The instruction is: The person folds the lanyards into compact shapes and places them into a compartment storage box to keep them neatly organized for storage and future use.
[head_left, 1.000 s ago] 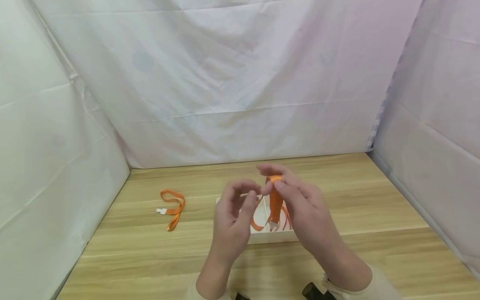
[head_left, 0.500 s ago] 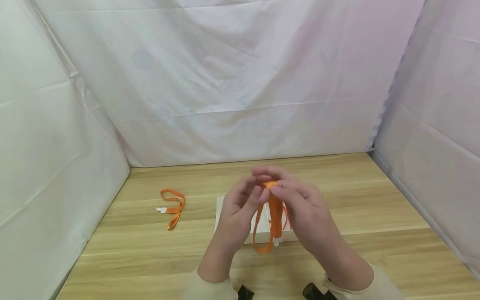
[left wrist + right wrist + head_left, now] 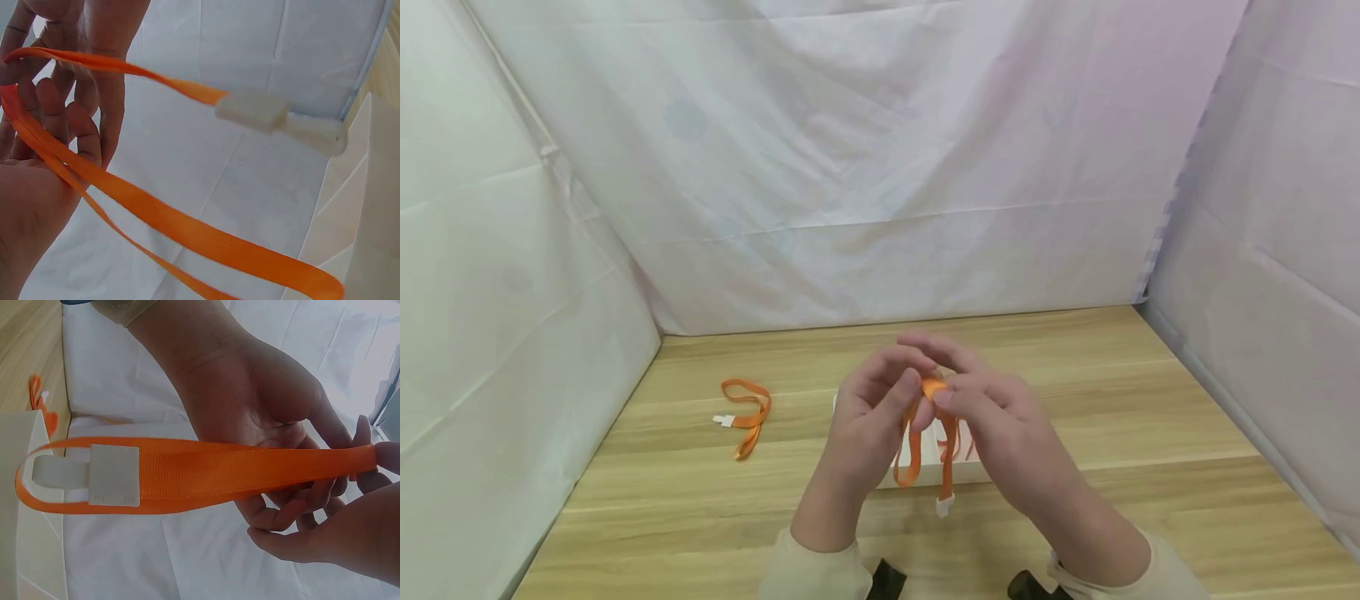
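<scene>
Over the front of a white box, an orange lanyard hangs in a folded loop. Its white plastic clip dangles at the lower end and shows large in the right wrist view. My right hand pinches the upper bend of the strap between thumb and finger. Facing it, my left hand has its fingers loosely bent around the other strand. In the left wrist view the strap crosses in front of the left fingers. Whether they grip it is hidden.
Another orange lanyard with a white clip lies on the wooden table at left. More orange strands lie inside the divided box. White curtains enclose the table at the back and both sides.
The lanyard has come down and towards me, its clip passing from inside the box to beyond the front wall. My left hand has moved nearer the right, and the strands have spread apart.
</scene>
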`<control>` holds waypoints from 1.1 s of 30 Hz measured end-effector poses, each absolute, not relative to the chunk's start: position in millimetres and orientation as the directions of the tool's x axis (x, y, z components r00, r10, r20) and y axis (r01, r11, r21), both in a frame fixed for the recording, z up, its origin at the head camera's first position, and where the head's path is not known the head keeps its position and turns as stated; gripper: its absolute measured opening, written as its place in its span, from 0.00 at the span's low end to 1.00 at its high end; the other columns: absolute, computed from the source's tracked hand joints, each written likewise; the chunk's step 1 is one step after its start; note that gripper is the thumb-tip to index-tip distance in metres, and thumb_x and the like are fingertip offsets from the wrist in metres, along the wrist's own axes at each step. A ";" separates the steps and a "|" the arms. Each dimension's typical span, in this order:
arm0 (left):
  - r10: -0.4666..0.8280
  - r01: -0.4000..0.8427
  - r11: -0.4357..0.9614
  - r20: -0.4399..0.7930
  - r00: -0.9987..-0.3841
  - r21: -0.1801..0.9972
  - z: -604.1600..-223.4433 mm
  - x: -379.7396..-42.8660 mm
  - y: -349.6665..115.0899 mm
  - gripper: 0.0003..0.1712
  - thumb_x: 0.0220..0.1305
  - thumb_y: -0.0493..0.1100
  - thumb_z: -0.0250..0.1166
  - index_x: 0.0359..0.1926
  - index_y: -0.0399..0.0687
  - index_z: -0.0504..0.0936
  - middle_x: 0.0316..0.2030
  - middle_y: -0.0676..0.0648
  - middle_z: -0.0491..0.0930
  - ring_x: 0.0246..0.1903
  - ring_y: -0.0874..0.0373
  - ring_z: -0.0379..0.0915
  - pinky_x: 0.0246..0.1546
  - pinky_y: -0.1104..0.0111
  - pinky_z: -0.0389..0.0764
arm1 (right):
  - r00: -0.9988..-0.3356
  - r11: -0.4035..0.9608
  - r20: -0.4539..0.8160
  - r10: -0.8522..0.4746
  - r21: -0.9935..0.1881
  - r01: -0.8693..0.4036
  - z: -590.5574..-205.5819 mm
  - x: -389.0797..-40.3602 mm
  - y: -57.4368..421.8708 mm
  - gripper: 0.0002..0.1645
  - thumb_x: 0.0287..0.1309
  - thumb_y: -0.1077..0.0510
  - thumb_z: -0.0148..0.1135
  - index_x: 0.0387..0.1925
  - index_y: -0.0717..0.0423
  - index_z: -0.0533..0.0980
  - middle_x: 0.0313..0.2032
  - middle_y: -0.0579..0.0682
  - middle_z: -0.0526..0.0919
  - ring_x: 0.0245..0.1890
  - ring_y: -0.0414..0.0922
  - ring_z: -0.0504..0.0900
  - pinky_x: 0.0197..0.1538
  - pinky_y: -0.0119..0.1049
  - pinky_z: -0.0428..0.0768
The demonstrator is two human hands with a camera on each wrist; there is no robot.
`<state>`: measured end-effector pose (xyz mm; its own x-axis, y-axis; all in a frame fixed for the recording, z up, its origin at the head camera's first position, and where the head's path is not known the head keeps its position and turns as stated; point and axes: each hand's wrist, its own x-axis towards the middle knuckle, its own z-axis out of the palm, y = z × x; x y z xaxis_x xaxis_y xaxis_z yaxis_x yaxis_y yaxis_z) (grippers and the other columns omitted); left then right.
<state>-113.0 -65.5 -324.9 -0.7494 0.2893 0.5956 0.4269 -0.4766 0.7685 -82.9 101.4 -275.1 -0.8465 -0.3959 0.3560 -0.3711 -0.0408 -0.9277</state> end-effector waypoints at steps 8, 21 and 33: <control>0.285 0.437 -0.485 0.609 -0.740 0.757 -321.3 -112.6 -64.6 0.05 0.80 0.43 0.61 0.47 0.57 0.83 0.32 0.61 0.81 0.30 0.67 0.74 0.38 0.74 0.79 | -0.836 0.011 0.372 -0.402 -0.912 -0.411 -279.6 -81.6 99.7 0.19 0.78 0.62 0.53 0.28 0.53 0.82 0.72 0.45 0.76 0.75 0.53 0.71 0.68 0.44 0.77; 0.277 0.500 -0.455 0.651 -0.707 0.737 -328.5 -115.7 -68.3 0.08 0.80 0.44 0.62 0.48 0.45 0.81 0.37 0.61 0.84 0.32 0.67 0.76 0.36 0.74 0.81 | -0.815 0.013 0.449 -0.367 -0.873 -0.488 -282.8 -78.4 100.6 0.19 0.78 0.65 0.52 0.31 0.50 0.83 0.69 0.47 0.78 0.67 0.50 0.79 0.51 0.35 0.81; 0.246 0.615 -0.303 0.683 -0.688 0.728 -338.9 -111.8 -61.8 0.17 0.82 0.34 0.54 0.61 0.22 0.70 0.48 0.59 0.82 0.41 0.70 0.74 0.46 0.77 0.80 | -0.841 -0.096 0.448 -0.304 -0.892 -0.441 -279.2 -79.8 99.5 0.21 0.84 0.59 0.46 0.52 0.65 0.84 0.58 0.52 0.87 0.59 0.47 0.83 0.59 0.31 0.82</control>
